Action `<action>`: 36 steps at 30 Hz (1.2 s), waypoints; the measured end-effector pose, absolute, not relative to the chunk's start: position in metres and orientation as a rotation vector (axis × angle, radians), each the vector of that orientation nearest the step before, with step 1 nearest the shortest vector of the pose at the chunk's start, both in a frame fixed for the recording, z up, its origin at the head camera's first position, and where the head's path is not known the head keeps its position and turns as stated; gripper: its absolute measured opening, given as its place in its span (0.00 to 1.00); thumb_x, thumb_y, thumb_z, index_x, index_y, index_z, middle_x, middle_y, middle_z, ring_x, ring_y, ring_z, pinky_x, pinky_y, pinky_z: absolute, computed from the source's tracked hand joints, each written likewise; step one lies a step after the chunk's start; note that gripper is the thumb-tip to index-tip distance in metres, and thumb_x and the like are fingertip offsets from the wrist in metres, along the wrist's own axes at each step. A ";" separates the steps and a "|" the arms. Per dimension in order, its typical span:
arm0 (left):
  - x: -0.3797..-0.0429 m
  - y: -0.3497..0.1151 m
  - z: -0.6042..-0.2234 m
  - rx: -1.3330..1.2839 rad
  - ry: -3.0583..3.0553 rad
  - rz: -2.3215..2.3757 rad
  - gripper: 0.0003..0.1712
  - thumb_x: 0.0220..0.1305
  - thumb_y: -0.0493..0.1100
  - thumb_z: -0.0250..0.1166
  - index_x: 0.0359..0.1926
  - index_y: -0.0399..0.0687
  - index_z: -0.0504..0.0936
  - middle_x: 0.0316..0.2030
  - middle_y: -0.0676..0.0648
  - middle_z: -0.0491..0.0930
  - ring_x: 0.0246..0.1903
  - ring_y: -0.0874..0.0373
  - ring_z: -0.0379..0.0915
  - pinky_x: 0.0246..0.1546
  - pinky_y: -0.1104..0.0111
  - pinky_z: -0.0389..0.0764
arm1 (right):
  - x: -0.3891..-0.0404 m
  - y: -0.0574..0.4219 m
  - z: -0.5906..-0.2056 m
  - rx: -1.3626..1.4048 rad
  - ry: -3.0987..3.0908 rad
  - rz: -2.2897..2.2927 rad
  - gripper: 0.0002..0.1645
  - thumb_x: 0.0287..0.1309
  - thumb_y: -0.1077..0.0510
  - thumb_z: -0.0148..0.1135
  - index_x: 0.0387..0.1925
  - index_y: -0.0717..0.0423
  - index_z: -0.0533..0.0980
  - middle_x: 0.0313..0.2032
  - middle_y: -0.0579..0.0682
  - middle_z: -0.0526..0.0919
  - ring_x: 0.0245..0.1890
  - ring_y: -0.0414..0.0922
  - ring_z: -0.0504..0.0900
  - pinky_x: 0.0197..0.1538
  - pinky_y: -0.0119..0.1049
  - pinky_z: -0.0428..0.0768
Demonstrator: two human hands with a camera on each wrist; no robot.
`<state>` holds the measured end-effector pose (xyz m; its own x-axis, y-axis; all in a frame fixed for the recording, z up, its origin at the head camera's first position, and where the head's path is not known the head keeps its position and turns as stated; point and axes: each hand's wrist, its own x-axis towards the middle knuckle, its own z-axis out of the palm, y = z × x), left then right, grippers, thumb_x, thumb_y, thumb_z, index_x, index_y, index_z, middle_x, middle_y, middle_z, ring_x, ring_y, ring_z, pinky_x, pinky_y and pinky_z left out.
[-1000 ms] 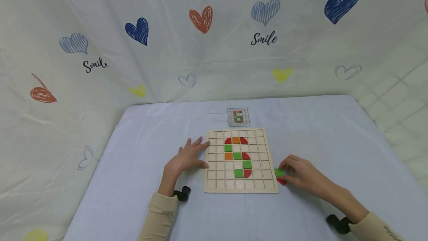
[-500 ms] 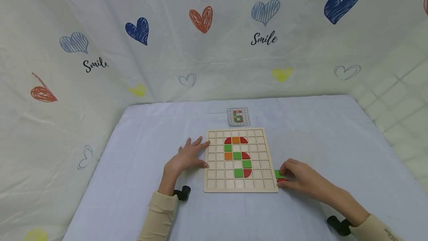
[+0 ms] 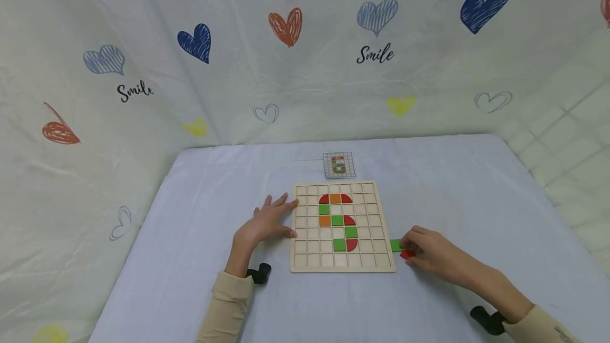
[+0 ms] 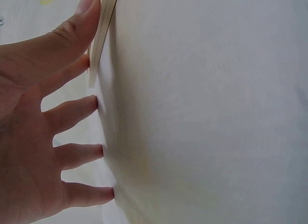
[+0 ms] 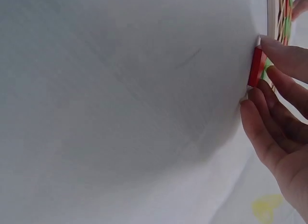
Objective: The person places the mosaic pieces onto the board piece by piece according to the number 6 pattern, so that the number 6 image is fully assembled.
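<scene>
My left hand point(image 3: 267, 224) has its fingers spread, with the thumb and a fingertip at the left edge of the wooden grid board point(image 3: 305, 263). In the left wrist view the other fingertips of that hand point(image 4: 57, 137) touch the cloth. Red, orange and green tiles lie in the board's cells, shaped like a figure with a curved top and bottom. Off the board's right edge, my right hand point(image 3: 436, 253) pinches a red tile point(image 3: 407, 254) between thumb and fingers, low at the table; its thick side point(image 5: 254, 67) shows in the right wrist view. A green tile point(image 3: 396, 245) lies right beside it, partly under the fingertips.
Behind the board lies a small card point(image 3: 339, 165) printed with a coloured figure on a grid. A white cloth covers the table point(image 3: 229, 184). A pale curtain point(image 3: 324, 83) with hearts and lettering hangs behind. Black wrist devices point(image 3: 259, 274) sit at both wrists.
The red tile by the board's right edge has turned and shifted slightly right under my right hand's fingers. My left hand keeps its place on the board.
</scene>
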<state>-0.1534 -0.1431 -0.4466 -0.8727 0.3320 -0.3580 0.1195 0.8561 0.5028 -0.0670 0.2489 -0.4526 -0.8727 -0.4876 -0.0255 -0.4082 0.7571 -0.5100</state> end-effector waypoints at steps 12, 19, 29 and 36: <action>-0.154 -0.143 -0.447 0.327 2.591 0.674 0.52 0.54 0.51 0.79 0.78 0.59 0.65 0.81 0.44 0.51 0.80 0.31 0.32 0.71 0.26 0.43 | -0.063 0.249 -0.451 -0.657 2.844 -0.660 0.17 0.45 0.64 0.81 0.35 0.52 0.80 0.35 0.40 0.79 0.34 0.35 0.77 0.38 0.31 0.84; -0.154 -0.144 -0.446 0.334 2.589 0.672 0.52 0.54 0.51 0.79 0.78 0.58 0.65 0.81 0.43 0.51 0.80 0.30 0.32 0.71 0.26 0.43 | -0.062 0.251 -0.451 -0.619 2.860 -0.636 0.16 0.45 0.63 0.82 0.32 0.51 0.80 0.33 0.39 0.78 0.32 0.35 0.75 0.38 0.32 0.82; -0.154 -0.144 -0.446 0.344 2.595 0.666 0.51 0.55 0.50 0.79 0.78 0.56 0.66 0.81 0.42 0.52 0.80 0.29 0.34 0.70 0.25 0.45 | -0.061 0.253 -0.452 -0.599 2.865 -0.640 0.15 0.45 0.61 0.82 0.32 0.51 0.80 0.32 0.39 0.77 0.31 0.34 0.73 0.35 0.31 0.80; -0.153 -0.144 -0.447 0.348 2.599 0.663 0.51 0.55 0.51 0.79 0.78 0.57 0.66 0.81 0.42 0.52 0.80 0.29 0.34 0.70 0.26 0.45 | -0.061 0.254 -0.453 -0.618 2.851 -0.679 0.15 0.46 0.62 0.81 0.31 0.50 0.80 0.32 0.38 0.77 0.31 0.33 0.72 0.35 0.30 0.79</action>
<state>-0.1532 -0.1436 -0.4467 -0.8744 0.3394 -0.3466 0.1320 0.8540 0.5033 -0.0614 0.2544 -0.4528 -0.9047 -0.4236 -0.0459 -0.3574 0.8130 -0.4596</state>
